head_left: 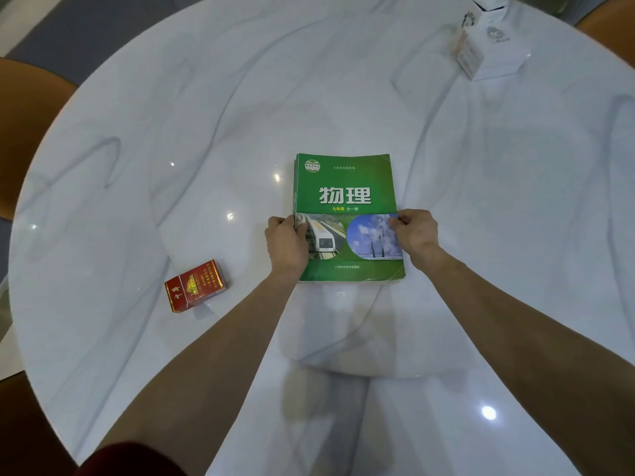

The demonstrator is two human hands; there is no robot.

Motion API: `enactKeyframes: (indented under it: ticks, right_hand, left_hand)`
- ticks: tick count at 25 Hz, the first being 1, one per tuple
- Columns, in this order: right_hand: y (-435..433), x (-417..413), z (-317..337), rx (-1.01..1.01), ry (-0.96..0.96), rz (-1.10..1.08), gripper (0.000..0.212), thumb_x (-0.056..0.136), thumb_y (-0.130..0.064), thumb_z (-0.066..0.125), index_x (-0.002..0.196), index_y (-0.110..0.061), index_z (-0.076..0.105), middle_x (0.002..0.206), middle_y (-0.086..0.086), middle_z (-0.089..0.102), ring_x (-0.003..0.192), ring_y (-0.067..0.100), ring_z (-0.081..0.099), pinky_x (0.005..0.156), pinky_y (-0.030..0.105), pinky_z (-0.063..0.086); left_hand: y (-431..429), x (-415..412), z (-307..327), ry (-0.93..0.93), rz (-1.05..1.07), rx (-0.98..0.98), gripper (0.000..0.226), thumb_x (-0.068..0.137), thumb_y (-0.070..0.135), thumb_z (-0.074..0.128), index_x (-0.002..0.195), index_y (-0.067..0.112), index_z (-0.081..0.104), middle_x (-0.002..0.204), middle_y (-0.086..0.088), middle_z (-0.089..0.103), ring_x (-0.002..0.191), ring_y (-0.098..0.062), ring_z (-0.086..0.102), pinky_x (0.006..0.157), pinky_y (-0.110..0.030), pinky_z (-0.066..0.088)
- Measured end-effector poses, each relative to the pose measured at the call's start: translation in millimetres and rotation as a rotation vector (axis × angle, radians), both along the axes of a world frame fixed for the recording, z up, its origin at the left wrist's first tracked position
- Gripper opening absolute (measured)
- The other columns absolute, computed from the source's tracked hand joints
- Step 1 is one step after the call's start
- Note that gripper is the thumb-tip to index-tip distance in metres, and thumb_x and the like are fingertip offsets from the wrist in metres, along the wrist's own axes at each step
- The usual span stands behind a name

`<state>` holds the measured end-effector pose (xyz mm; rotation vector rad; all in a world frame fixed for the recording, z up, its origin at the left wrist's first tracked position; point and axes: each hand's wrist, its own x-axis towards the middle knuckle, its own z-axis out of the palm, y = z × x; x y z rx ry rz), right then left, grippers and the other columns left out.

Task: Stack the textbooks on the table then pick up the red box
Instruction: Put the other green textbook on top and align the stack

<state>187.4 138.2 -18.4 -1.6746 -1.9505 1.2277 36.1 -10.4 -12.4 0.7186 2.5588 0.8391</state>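
Two hands on green textbook point(347, 201), mid-table point(481, 201): left hand point(287, 240) pinches spine edge, right hand point(417, 235) pinches opp. edge, prob. squaring it w/ book beneath. Red box point(196, 285) lies nearby, left, untouched.

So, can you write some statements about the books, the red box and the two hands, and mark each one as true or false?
1. Both hands hold the green book at its side edges. True: the left hand grips the left edge of the green book and the right hand the right edge.
2. The red box lies on top of the book. False: the red box lies on the table, left of the book and apart from it.
3. A white box stands at the far right of the table. True: white box.
4. The left hand touches the red box. False: it is on the book.
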Motion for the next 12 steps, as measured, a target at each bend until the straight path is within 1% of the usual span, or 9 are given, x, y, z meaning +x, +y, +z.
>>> enactKeyframes:
  ticks: [4, 6, 9, 12]
  right_hand:
    - [0, -2, 0, 0.029, -0.021, 0.015, 0.022, 0.089, -0.011, 0.058, 0.104, 0.000, 0.070, 0.089, 0.015, 0.067, 0.078, 0.019, 0.056, 0.073, 0.021, 0.042]
    - [0, -1, -1, 0.029, -0.017, 0.009, 0.021, 0.089, -0.010, 0.058, 0.103, 0.001, 0.070, 0.094, 0.019, 0.070, 0.078, 0.023, 0.059, 0.073, 0.024, 0.045]
    - [1, 0, -3, 0.057, -0.028, 0.006, 0.020, 0.088, -0.011, 0.059, 0.098, 0.002, 0.071, 0.098, 0.022, 0.072, 0.088, 0.034, 0.066, 0.079, 0.030, 0.050]
    - [1, -2, -5, 0.068, -0.042, 0.023, 0.020, 0.088, -0.011, 0.059, 0.099, 0.001, 0.071, 0.100, 0.022, 0.072, 0.093, 0.034, 0.066, 0.080, 0.028, 0.048]
  left_hand:
    - [-1, 0, -1, 0.008, 0.002, -0.016, 0.032, 0.099, 0.018, 0.039, 0.112, -0.002, 0.062, 0.115, -0.023, 0.053, 0.103, -0.036, 0.052, 0.088, -0.033, 0.041]
    - [-2, 5, -2, 0.012, 0.019, -0.014, 0.033, 0.099, 0.017, 0.038, 0.111, -0.003, 0.061, 0.113, -0.023, 0.054, 0.102, -0.035, 0.052, 0.087, -0.034, 0.042]
    - [-3, 12, -3, 0.001, 0.047, 0.008, 0.033, 0.100, 0.016, 0.036, 0.109, -0.004, 0.061, 0.112, -0.022, 0.054, 0.102, -0.034, 0.049, 0.088, -0.037, 0.042]
    - [-2, 12, -5, 0.000, 0.064, 0.009, 0.033, 0.100, 0.016, 0.034, 0.107, -0.004, 0.060, 0.112, -0.021, 0.053, 0.102, -0.034, 0.048, 0.090, -0.039, 0.043]
